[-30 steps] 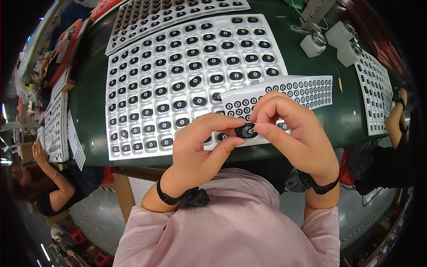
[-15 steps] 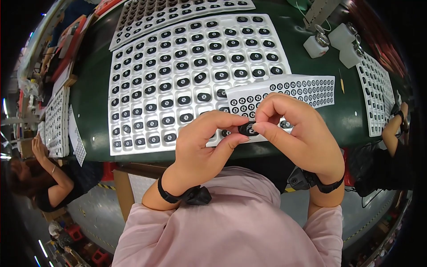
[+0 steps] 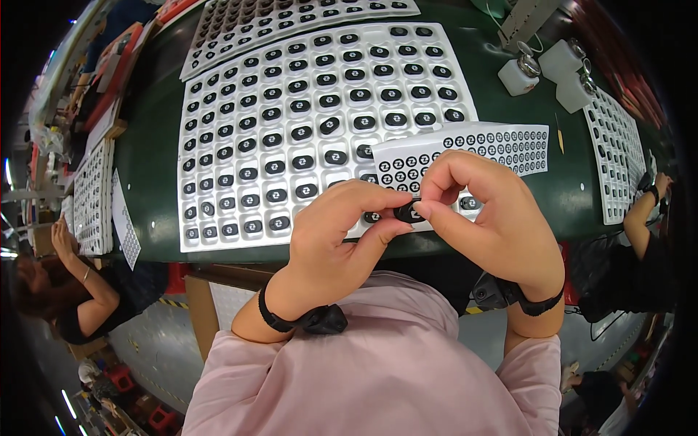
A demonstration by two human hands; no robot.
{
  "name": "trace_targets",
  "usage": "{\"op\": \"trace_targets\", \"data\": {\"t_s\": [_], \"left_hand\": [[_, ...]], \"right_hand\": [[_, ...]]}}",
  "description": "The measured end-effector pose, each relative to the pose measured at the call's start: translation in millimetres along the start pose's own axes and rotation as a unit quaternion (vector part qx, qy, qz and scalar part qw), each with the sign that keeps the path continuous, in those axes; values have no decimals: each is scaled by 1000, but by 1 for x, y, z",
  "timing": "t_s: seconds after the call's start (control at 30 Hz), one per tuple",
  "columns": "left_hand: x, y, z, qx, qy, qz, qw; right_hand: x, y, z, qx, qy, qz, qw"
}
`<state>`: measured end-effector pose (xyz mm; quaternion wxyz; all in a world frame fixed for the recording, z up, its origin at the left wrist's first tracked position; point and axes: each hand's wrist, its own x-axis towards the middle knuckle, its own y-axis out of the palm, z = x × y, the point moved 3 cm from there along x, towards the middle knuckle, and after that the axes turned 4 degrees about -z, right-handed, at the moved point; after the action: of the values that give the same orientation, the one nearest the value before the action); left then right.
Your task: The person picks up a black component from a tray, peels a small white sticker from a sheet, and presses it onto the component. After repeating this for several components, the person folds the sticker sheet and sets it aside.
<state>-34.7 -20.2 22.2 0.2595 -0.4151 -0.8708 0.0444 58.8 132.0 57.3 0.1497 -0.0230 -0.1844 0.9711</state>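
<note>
My left hand (image 3: 334, 225) pinches a small black oval piece (image 3: 406, 211) between thumb and forefinger, just above the near edge of a white tray (image 3: 376, 30). Facing it, my right hand (image 3: 486, 218) is closed, its thumb and forefinger pressed on the right end of the same piece. A pale round mark shows on the piece, partly hidden by the right thumb. Similar black ovals with pale round marks fill most of the tray's pockets. Beyond my right hand, a white sheet of round black stickers (image 3: 420, 147) overlaps the tray's right side.
Another filled tray (image 3: 190, 67) lies behind. White pump bottles (image 3: 519, 75) stand at the far right of the green table (image 3: 509, 102), with a thin yellow-handled tool (image 3: 560, 140) nearby. Co-workers sit at both sides beside trays, including one at the right (image 3: 609, 215).
My hands and the black piece have shifted very slightly right in the picture, with the grip unchanged. Another person has come into view at the lower right.
</note>
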Motion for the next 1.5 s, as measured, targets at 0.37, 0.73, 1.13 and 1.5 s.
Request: {"op": "trace_targets", "data": {"t_s": [0.37,0.73,1.13,1.5], "left_hand": [[0,1,2,-5,-6,1,1000],[-2,5,9,-64,-15,-35,997],[9,9,15,10,-13,-24,1000],[96,-6,32,322,54,67,943]], "right_hand": [[1,0,1,-22,-32,-13,999],[-8,14,-16,144,55,-66,986],[-9,19,-29,115,21,-138,984],[-12,-20,-39,-42,-61,-236,969]]}}
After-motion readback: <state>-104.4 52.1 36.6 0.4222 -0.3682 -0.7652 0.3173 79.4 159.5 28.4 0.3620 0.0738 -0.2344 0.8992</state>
